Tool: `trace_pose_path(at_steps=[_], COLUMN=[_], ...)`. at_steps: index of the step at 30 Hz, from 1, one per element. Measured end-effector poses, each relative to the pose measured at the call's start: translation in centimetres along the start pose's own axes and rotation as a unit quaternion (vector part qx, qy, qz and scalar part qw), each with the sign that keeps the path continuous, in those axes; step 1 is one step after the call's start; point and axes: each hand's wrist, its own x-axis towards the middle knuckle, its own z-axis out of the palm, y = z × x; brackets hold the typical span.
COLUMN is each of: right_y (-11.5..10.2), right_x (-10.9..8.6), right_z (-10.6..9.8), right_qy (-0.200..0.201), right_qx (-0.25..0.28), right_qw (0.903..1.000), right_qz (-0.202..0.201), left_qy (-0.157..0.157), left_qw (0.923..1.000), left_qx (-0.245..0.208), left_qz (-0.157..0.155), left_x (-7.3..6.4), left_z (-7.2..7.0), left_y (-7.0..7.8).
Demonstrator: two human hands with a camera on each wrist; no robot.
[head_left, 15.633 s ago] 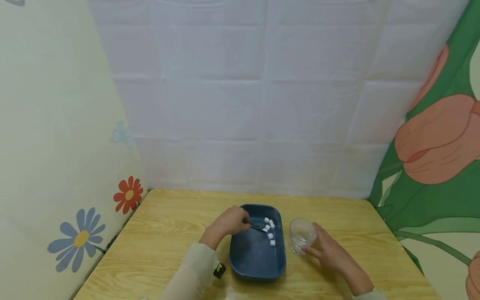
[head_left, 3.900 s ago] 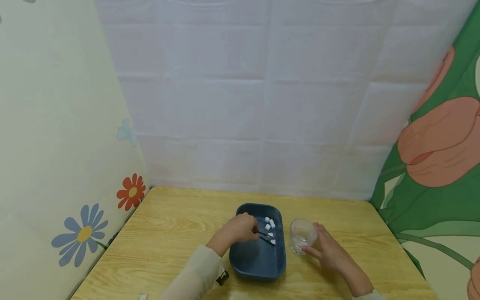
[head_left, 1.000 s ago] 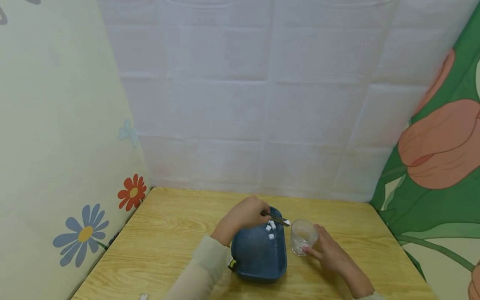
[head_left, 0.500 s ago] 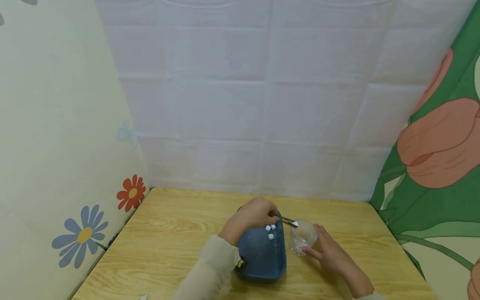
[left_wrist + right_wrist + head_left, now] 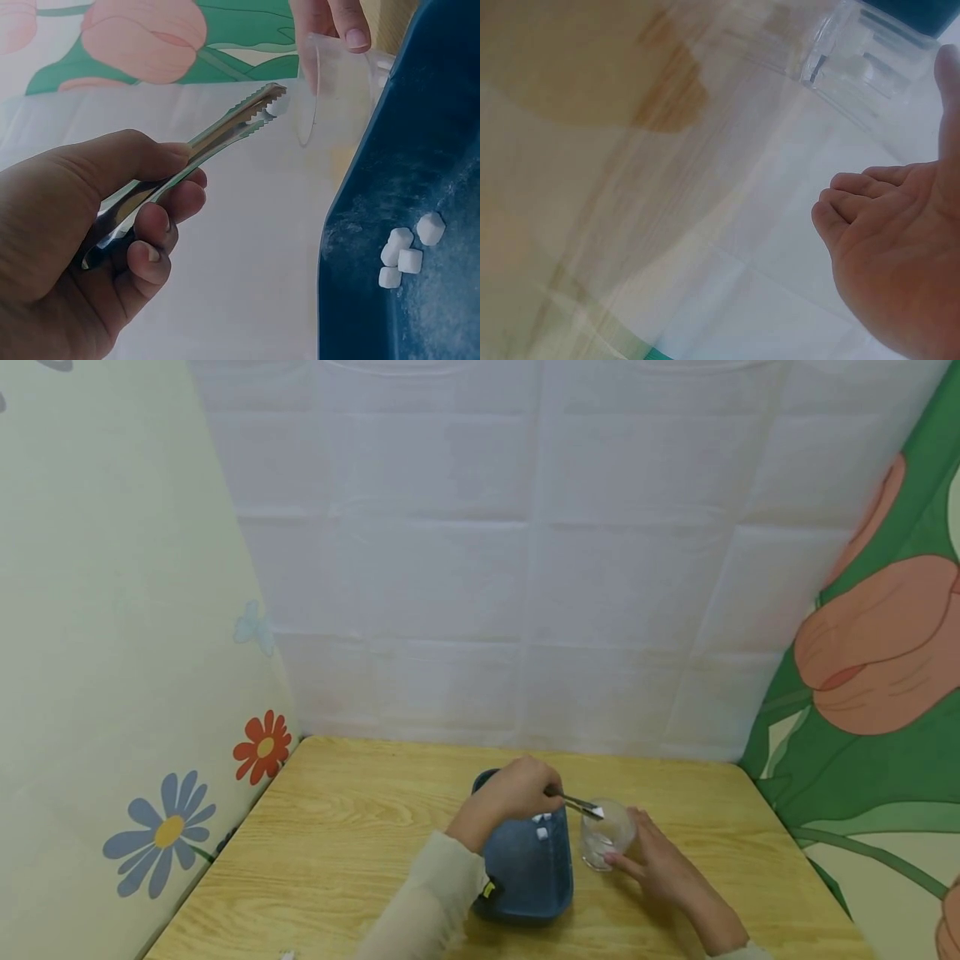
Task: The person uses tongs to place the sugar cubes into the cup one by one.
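Observation:
My left hand (image 5: 517, 797) grips metal tongs (image 5: 191, 161) with toothed ends, thumb on one arm and fingers round the other. Between their tips sits a small white cube (image 5: 277, 106), at the rim of a clear glass (image 5: 600, 847). My right hand (image 5: 667, 868) holds the glass from the right, thumb low on its near side; in the right wrist view its fingers are fairly straight. Several more white cubes (image 5: 410, 260) lie in the dark blue tray (image 5: 525, 885), left of the glass. My left hand and forearm cover part of the tray in the head view.
The wooden table (image 5: 360, 835) meets a white sheet (image 5: 420, 693) at the back. A flowered wall (image 5: 112, 652) stands on the left and a tulip-patterned one (image 5: 862, 693) on the right. A small pale thing (image 5: 287, 955) shows at the front edge.
The left hand has lifted a cube from the tray with the tongs and carried it right to the glass rim. The right hand and glass stay put. Fewer cubes show in the tray.

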Motion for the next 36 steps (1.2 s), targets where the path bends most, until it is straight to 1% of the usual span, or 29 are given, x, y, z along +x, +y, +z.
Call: trace_pose_path(at_steps=[8, 12, 19, 29, 36], right_y=[0.1, 0.1, 0.1, 0.1, -0.1], right_x=[-0.1, 0.0, 0.0, 0.0, -0.2], right_z=[-0.1, 0.0, 0.0, -0.1, -0.2], right_qy=[0.010, 0.008, 0.000, 0.000, 0.000], right_qx=[0.005, 0.005, 0.006, 0.007, 0.001], right_qw=[0.9998, 0.9998, 0.9999, 0.9999, 1.0000], right_qz=[-0.017, -0.016, -0.011, -0.011, -0.006], left_qy=[-0.007, -0.009, -0.013, -0.021, -0.024], left_qw=[1.0000, 0.9999, 0.9998, 0.9994, 0.9987], left_qx=[-0.002, 0.007, 0.012, 0.015, 0.034], left_qz=[-0.004, -0.002, -0.003, -0.022, -0.029], left_x=[0.6, 1.0, 1.4, 2.0, 2.6], left_z=[0.9, 1.6, 2.0, 2.5, 3.2], left_y=[0.1, -0.1, 0.2, 0.7, 0.9])
